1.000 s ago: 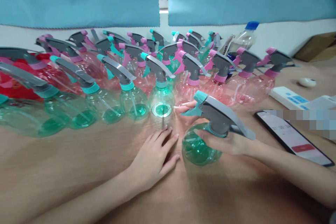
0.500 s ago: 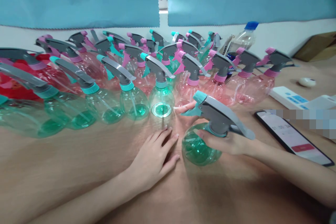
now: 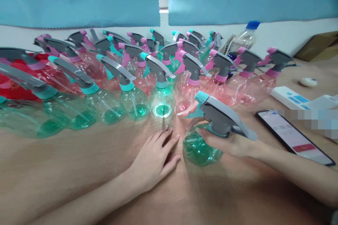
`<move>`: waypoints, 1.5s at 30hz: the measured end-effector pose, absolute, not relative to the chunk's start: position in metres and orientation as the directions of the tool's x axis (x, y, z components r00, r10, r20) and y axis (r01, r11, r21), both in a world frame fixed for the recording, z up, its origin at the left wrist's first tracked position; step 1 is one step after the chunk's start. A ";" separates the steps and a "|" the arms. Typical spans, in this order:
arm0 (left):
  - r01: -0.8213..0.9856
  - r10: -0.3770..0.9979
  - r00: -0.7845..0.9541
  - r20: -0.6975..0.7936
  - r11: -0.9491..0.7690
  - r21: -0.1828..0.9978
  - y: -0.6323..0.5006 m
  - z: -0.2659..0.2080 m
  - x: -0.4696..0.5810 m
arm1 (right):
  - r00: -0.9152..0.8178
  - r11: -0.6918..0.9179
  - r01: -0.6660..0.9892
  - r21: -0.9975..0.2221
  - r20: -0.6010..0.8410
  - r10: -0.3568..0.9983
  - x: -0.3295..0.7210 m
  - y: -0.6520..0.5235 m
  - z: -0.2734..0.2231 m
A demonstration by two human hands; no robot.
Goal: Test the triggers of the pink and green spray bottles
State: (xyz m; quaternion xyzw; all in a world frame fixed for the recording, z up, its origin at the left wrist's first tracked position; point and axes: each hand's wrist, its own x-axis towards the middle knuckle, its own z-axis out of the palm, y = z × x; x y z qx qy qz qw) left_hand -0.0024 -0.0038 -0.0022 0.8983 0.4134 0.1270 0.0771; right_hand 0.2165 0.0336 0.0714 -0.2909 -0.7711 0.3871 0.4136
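My right hand (image 3: 224, 142) is wrapped round a green spray bottle (image 3: 201, 149) with a grey and teal trigger head, its nozzle pointing to the left. The thumb lies across the near side of the bottle, and a finger stretches out near the teal trigger. Flat on the wooden table (image 3: 105, 175) rests my left hand (image 3: 154, 158), fingers spread, holding nothing. Just beyond its fingertips stands another green spray bottle (image 3: 162, 102), first in a row of several green ones running left. Behind and right of it is a pink spray bottle (image 3: 192, 88).
Several more pink and green spray bottles crowd the back. A phone (image 3: 295, 137) with a timer lies at right, near a white power strip (image 3: 290, 97) and a white mouse-shaped object (image 3: 308, 82). A blue-capped bottle (image 3: 244, 37), cardboard box (image 3: 319, 47) and red bag (image 3: 21, 77) are there too.
A finger of my right hand has lifted slightly and moved at the trigger. The bottle in it and my left hand stay almost where they were.
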 end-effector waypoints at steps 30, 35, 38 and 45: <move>0.723 0.757 0.631 0.170 -0.654 0.225 -0.003 -0.005 -0.003 | -0.521 0.541 0.085 -0.837 0.426 0.740 0.216 0.036 0.071; 0.723 0.756 0.632 0.169 -0.654 0.221 -0.003 -0.004 -0.003 | -0.528 0.586 0.081 -0.806 0.464 0.712 0.217 0.038 0.064; 0.724 0.754 0.634 0.169 -0.656 0.214 -0.003 -0.004 -0.003 | -0.516 0.581 0.057 -0.812 0.475 0.713 0.217 0.038 0.061; 0.724 0.755 0.634 0.168 -0.656 0.214 -0.003 -0.005 -0.003 | -0.521 0.610 0.048 -0.791 0.501 0.691 0.216 0.037 0.064</move>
